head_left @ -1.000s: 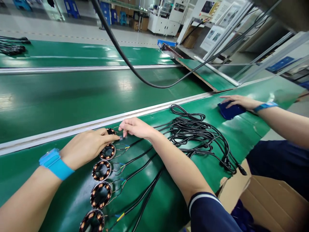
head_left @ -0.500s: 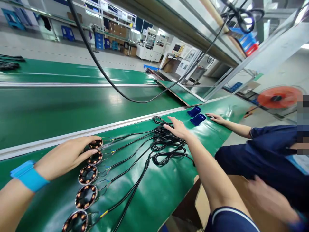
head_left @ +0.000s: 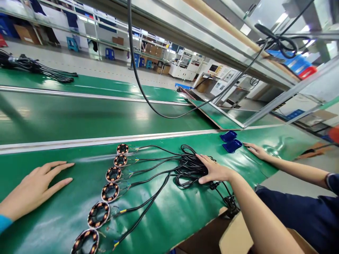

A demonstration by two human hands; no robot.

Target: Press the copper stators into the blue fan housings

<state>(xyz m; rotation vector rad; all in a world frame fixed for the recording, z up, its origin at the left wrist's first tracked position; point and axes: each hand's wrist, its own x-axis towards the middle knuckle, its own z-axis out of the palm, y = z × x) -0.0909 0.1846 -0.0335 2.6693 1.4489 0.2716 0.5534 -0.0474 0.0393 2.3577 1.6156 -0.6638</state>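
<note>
My left hand (head_left: 39,185) is over the green mat at the left, fingers stretched out and apart, holding nothing. To its right a slanting row of several motor stators (head_left: 110,192), rings with copper windings, lies on the mat. Thin coloured wires lead from the stators to black cables (head_left: 150,171). These run right into a coiled cable bundle (head_left: 189,165). My right hand (head_left: 215,170) rests on the right part of that bundle with its fingers spread and the thumb apart, and hides some of the coils.
Two dark blue plastic parts (head_left: 232,145) lie beyond my right hand, near a co-worker's hand (head_left: 255,151). A cardboard box (head_left: 237,234) stands below the mat's front edge. One black cable (head_left: 148,100) hangs in a loop overhead. More cables (head_left: 39,68) lie at the far left.
My left hand has left the stators and moved left onto the mat. My right hand has lowered onto the cable bundle. The view has shifted, showing more stators in the row.
</note>
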